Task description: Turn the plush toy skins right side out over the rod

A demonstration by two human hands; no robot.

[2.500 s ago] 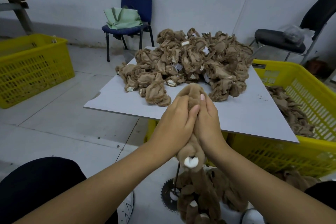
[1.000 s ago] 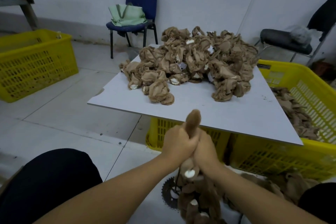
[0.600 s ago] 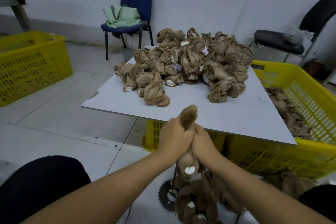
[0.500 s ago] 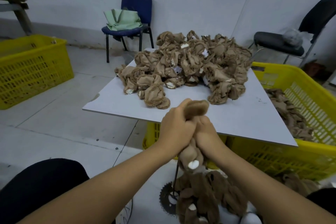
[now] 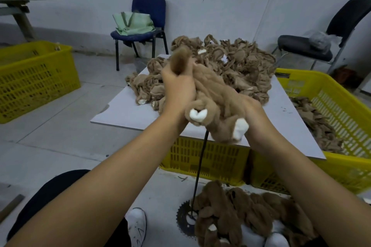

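Brown fuzzy plush skin [image 5: 212, 94] is up off the rod [image 5: 201, 158] now — half a second back both hands were clamped low around it with the skin bunched on the rod, and now it's lifted higher and stretched out, fur side showing, with two white-tipped paws dangling at the bottom. The camera view also sits closer to the pile than before.

Left hand [image 5: 178, 90] is wrapped around the top end of the skin, one rounded limb poking up out of the fist toward 12 o'clock. Right hand [image 5: 253, 112] grips the lower body part from the 3 o'clock side, fingers curled into the fur. Both forearms reach up from the bottom of the frame. It's a bit motion-blurred, so finger detail is hard to make out.

The thin dark rod stands bare below the skin, running down to a toothed gear-like base [image 5: 183, 220] on the floor at 6 o'clock. Right beside it is a heap of finished skins [image 5: 251, 212], fur out.

Behind the hands, at 12 o'clock, the grey tabletop [image 5: 128, 114] carries a big pile of inside-out skins [image 5: 230, 62] — the held skin blocks part of it. Yellow crates [image 5: 331, 106] sit under and at 3 o'clock of the tabletop, another yellow crate [image 5: 36, 78] at 9 o'clock. Blue chair [image 5: 148, 16] with a green bag [image 5: 132, 24] at the wall, black chair [image 5: 321, 42] at 2 o'clock.
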